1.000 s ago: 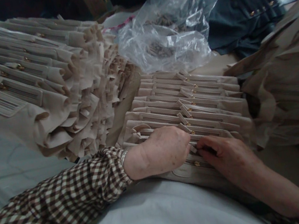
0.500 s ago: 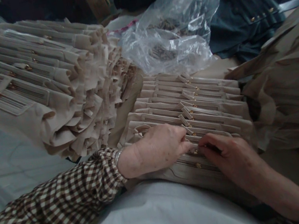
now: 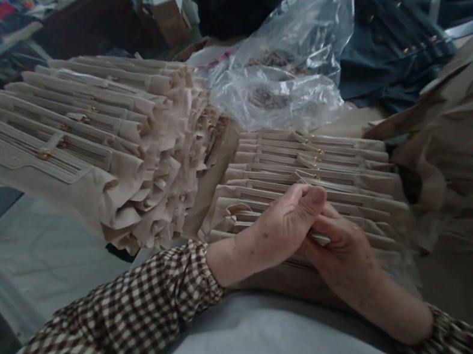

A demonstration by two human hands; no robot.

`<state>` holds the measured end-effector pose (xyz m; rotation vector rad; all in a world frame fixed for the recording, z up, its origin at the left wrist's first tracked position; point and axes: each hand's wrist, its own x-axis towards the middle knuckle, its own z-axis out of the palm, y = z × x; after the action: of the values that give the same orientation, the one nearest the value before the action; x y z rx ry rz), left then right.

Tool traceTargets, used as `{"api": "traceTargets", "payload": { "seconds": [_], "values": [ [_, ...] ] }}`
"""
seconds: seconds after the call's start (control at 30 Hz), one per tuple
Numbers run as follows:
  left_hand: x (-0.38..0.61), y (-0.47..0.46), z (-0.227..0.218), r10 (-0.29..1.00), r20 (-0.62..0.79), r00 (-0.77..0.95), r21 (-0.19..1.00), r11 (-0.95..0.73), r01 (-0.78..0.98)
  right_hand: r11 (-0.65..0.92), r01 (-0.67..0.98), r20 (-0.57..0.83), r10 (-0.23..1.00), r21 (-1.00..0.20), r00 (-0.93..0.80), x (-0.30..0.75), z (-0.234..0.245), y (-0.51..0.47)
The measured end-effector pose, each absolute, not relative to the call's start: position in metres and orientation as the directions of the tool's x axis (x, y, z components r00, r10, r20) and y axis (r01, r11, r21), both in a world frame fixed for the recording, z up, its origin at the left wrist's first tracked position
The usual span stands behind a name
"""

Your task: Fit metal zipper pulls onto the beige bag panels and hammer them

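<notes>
My left hand [image 3: 279, 225] and my right hand [image 3: 346, 258] meet over a row of beige zippered fabric panels [image 3: 257, 167]. The fingers of both are closed and pressed together, and whatever lies between them is hidden. Brass zipper sliders [image 3: 318, 152] and narrow beige pull strips run down the middle of the row, and the nearest ones are covered by my hands. A thin pale strip end [image 3: 299, 177] shows just above my left hand; whether it is held I cannot tell.
To the left rises a tall stack of similar beige panels [image 3: 86, 130] beside a pale plastic surface [image 3: 45, 235]. Behind the row lies a clear plastic bag [image 3: 307, 60] holding small beige pieces. Dark blue zippered fabric [image 3: 382, 66] and more beige fabric [image 3: 471, 160] are at the right.
My hands were slightly apart over the near sliders and have now come together, fingers overlapping. The camera view has tilted up, bringing more of the background into sight.
</notes>
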<state>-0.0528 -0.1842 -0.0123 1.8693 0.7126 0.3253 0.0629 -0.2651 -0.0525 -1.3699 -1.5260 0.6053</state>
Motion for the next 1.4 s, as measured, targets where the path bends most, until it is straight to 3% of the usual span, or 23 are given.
{"api": "traceTargets", "payload": {
  "seconds": [0.13,0.27,0.47,0.67,0.8,0.9,1.1,1.27,1.4],
  "values": [
    [-0.059,-0.184,-0.013,0.554,-0.184,0.812,0.959,-0.079,0.271,0.109,0.209,0.153,0.966,-0.972,0.209,0.07,-0.045,-0.27],
    [-0.064,-0.188,-0.013,0.497,-0.265,0.826,0.96,0.053,0.276,-0.057,0.009,-0.052,0.955,-0.998,0.293,0.085,-0.039,-0.272],
    [-0.067,-0.195,-0.017,0.511,-0.232,0.828,0.904,-0.201,0.378,-0.272,-0.138,-0.285,0.954,-0.952,0.088,0.093,-0.036,-0.286],
    [-0.069,-0.193,-0.005,0.287,-0.241,0.927,0.824,-0.444,0.351,-0.238,0.129,-0.236,0.971,-0.963,0.033,0.107,-0.036,-0.313],
    [-0.065,-0.197,-0.008,0.219,-0.261,0.94,0.594,-0.731,0.335,-0.134,0.488,-0.158,0.987,-0.863,-0.008,0.11,-0.047,-0.322],
    [-0.059,-0.202,-0.012,0.255,-0.347,0.903,0.477,-0.781,0.404,-0.03,0.647,-0.092,0.994,-0.762,-0.063,0.107,-0.059,-0.324],
    [-0.05,-0.203,-0.007,0.254,-0.497,0.83,0.358,-0.811,0.462,0.036,0.738,-0.041,0.995,-0.673,-0.087,0.106,-0.075,-0.327],
    [-0.052,-0.202,-0.009,0.294,-0.444,0.846,0.326,-0.827,0.458,0.033,0.787,-0.057,0.995,-0.617,-0.087,0.105,-0.075,-0.327],
    [-0.056,-0.204,-0.014,0.218,-0.415,0.883,0.261,-0.902,0.345,0.021,0.852,-0.112,0.989,-0.524,-0.093,0.099,-0.072,-0.322]
  ]
}}
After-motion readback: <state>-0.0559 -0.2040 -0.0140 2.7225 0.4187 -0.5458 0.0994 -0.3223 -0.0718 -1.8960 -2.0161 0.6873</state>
